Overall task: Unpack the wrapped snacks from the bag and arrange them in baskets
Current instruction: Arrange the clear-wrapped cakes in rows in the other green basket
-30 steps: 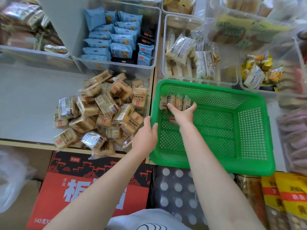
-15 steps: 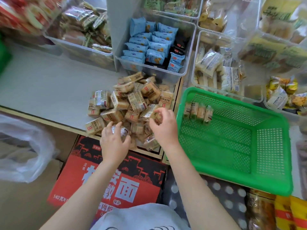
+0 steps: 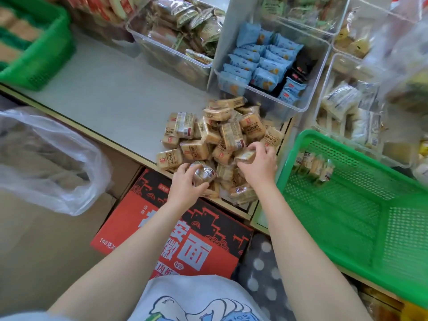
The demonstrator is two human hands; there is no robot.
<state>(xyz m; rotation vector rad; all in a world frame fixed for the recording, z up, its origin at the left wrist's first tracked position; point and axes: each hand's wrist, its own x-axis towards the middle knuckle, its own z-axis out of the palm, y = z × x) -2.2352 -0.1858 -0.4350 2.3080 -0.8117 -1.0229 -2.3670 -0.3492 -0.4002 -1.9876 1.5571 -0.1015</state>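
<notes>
A heap of tan wrapped snacks (image 3: 220,137) lies on the grey shelf near its front edge. My left hand (image 3: 185,184) grips one clear-wrapped snack (image 3: 205,173) at the heap's near side. My right hand (image 3: 258,163) pinches another snack (image 3: 245,155) at the heap's right side. Right of the heap stands a green basket (image 3: 361,228) with a short row of snacks (image 3: 315,166) upright against its far left wall. A crumpled clear plastic bag (image 3: 53,163) lies at the left, below the shelf edge.
Clear bins of blue packets (image 3: 261,66), brown packets (image 3: 183,31) and pale packets (image 3: 352,117) line the back of the shelf. A second green basket (image 3: 34,49) stands far left. A red and black carton (image 3: 180,237) sits below the shelf edge.
Both hands left the green basket and moved left to the heap. Each now holds a snack. The view has swung left.
</notes>
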